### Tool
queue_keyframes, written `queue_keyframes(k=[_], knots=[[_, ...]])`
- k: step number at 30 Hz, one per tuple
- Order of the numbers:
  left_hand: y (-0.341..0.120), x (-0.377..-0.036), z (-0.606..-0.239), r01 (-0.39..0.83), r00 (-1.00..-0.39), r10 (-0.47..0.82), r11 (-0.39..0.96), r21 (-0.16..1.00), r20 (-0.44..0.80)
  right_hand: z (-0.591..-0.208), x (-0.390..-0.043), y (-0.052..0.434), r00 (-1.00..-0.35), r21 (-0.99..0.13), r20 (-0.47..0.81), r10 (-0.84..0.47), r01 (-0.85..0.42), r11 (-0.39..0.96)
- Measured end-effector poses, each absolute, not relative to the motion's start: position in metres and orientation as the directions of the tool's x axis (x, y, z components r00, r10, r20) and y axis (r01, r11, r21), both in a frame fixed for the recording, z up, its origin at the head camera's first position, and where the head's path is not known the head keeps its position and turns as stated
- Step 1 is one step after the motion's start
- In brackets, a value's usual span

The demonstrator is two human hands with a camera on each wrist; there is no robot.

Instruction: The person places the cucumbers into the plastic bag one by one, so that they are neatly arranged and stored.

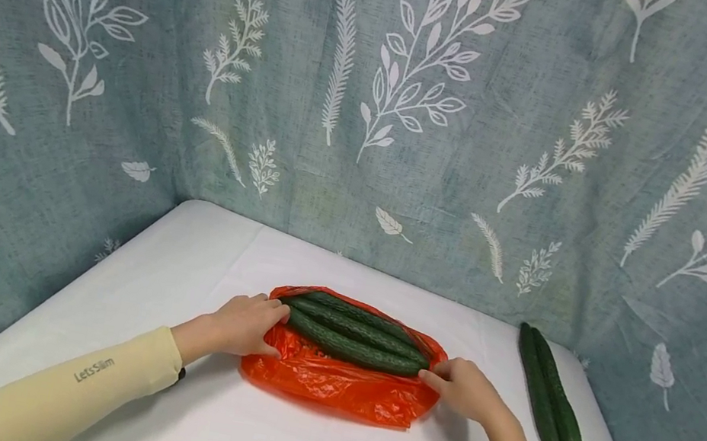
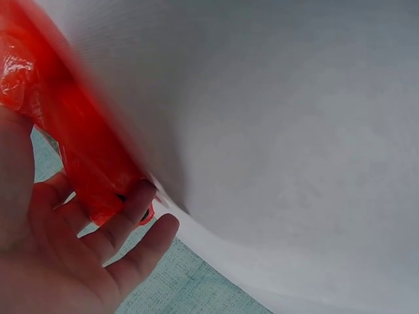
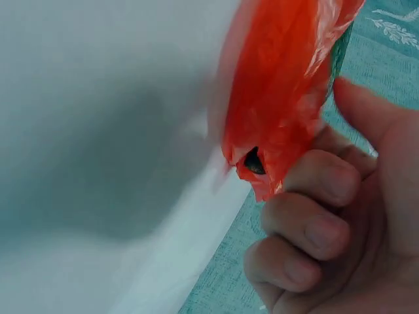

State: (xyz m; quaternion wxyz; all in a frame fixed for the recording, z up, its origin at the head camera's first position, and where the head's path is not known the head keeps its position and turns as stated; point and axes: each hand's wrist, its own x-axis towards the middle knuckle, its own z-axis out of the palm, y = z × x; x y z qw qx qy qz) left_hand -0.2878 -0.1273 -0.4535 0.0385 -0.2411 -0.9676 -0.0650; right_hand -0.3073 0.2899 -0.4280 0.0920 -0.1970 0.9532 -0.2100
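Overhead, we see our left hand [image 1: 247, 323] and right hand [image 1: 464, 388] at either end of an orange bag [image 1: 334, 387] holding cucumbers [image 1: 356, 333] mid-bench [image 1: 178, 277]; two more cucumbers [image 1: 550, 402] lie well apart. At the left wrist, our relaxed fingers [image 2: 124, 222] touch the bag [image 2: 85, 157]. At the right wrist, curled fingers [image 3: 314, 196] pinch it [image 3: 281, 98].

The right hand [image 3: 340, 216] curls its fingers [image 3: 321, 180] round the edge of an orange plastic bag [image 3: 281, 98]; white table [image 3: 85, 131] lies beside it, blurred.
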Motion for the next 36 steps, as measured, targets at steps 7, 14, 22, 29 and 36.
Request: queue_keyframes(k=[7, 14, 22, 29, 36], knots=[[-0.127, -0.289, -0.456, 0.445, -0.895, 0.438, 0.889, 0.106, 0.085, -0.421, -0.310, 0.293, -0.921, -0.429, -0.056, -0.385, -0.326, 0.843], [-0.126, -0.288, -0.455, 0.438, -0.898, 0.431, 0.893, 0.101, 0.089, -0.423, -0.308, 0.292, -0.946, -0.371, -0.029, -0.324, -0.291, 0.882], [-0.125, -0.287, -0.454, 0.437, -0.899, 0.430, 0.892, 0.113, 0.080, -0.423, -0.306, 0.294, -0.957, -0.384, 0.046, -0.287, -0.282, 0.879], [-0.125, -0.286, -0.456, 0.448, -0.892, 0.441, 0.891, 0.075, 0.094, -0.424, -0.303, 0.305, -0.954, -0.454, 0.118, -0.276, -0.299, 0.839], [-0.125, -0.280, -0.454, 0.482, -0.872, 0.475, 0.875, 0.050, 0.116, -0.426, -0.302, 0.321, -0.968, -0.495, 0.115, -0.224, -0.251, 0.832]])
